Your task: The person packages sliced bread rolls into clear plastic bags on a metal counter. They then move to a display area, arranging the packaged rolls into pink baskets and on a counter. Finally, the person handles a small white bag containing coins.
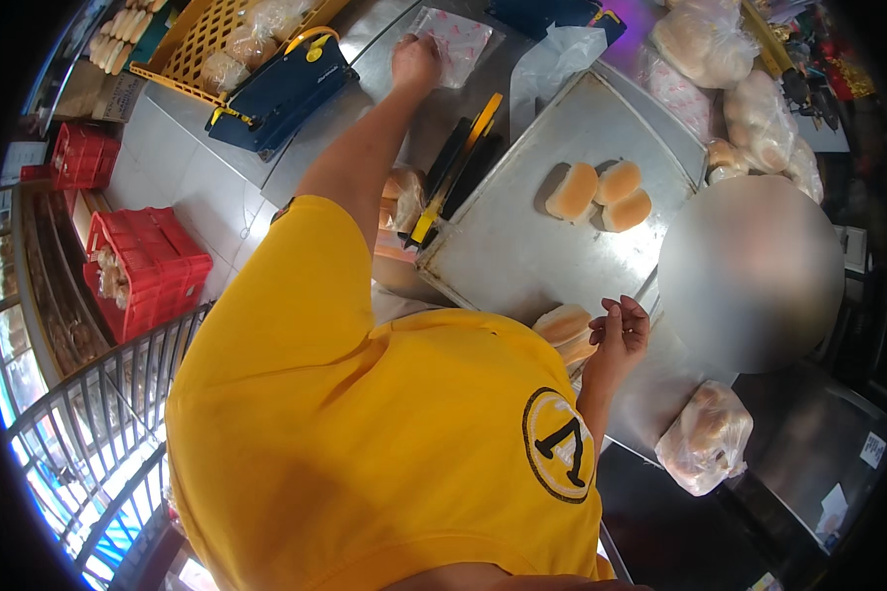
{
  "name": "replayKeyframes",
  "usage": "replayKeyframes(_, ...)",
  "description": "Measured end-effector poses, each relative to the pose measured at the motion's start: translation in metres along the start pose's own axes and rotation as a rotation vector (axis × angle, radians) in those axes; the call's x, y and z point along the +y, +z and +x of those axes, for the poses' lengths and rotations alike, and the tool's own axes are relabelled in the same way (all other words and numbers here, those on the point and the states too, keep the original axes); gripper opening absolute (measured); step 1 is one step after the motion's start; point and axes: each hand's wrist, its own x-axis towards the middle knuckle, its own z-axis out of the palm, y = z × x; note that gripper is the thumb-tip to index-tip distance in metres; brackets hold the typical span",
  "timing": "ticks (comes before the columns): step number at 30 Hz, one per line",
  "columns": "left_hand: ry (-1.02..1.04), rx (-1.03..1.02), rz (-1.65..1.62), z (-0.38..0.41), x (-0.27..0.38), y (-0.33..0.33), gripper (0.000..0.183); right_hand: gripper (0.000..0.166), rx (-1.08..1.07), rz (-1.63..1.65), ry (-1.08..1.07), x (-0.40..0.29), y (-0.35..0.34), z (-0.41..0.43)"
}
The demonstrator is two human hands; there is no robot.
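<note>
My left hand (417,62) reaches across the steel table to the edge of a clear plastic bag (458,46) with pink print. Its fingertips are hidden, so a grip on the bag cannot be made out. My right hand (621,325) hovers near the front of the metal tray (517,221), fingers loosely curled and apart, with nothing in them. Three golden bread rolls (574,193) sit together on this tray. Close beside my right hand, more bread rolls (564,325) are partly covered by my yellow shirt.
A long black-and-yellow device (454,173) lies left of the tray, beside bagged bread (403,198). Behind my left arm are a blue device (284,96) and a yellow crate (185,55). Bagged buns (706,437) lie at right. Red crates (151,258) stand at left. A round blur hides the right side.
</note>
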Motion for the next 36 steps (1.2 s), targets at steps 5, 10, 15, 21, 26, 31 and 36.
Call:
replayKeyframes(5,0.105,-0.534,0.071,0.028,0.000,-0.020,0.027,0.016,0.005,0.012,-0.003,-0.003,0.003,0.000)
replayKeyframes(10,-0.032,-0.443,0.115,0.029,-0.025,-0.022,0.031,0.015,-0.004,0.029,0.002,-0.005,0.001,-0.006)
replayKeyframes(15,0.102,-0.486,0.074,0.027,-0.006,-0.052,0.027,0.014,0.004,0.001,-0.021,-0.009,-0.013,-0.009)
replayKeyframes(21,-0.465,-0.473,-1.410,0.046,-0.002,-0.148,0.015,0.015,-0.077,-0.059,0.001,-0.025,-0.008,0.001)
replayKeyframes(26,-0.227,-0.621,-1.918,-0.017,0.116,-0.210,0.040,0.028,-0.343,-0.043,-0.059,-0.052,0.040,0.008)
replayKeyframes(31,-0.021,-0.964,-2.084,-0.106,0.206,-0.239,0.023,0.050,-0.534,0.522,0.170,-0.077,0.070,0.013)
replayKeyframes(36,-0.198,-1.077,-2.061,-0.151,0.225,-0.226,0.022,0.040,-0.491,0.724,0.104,-0.081,0.050,0.032)
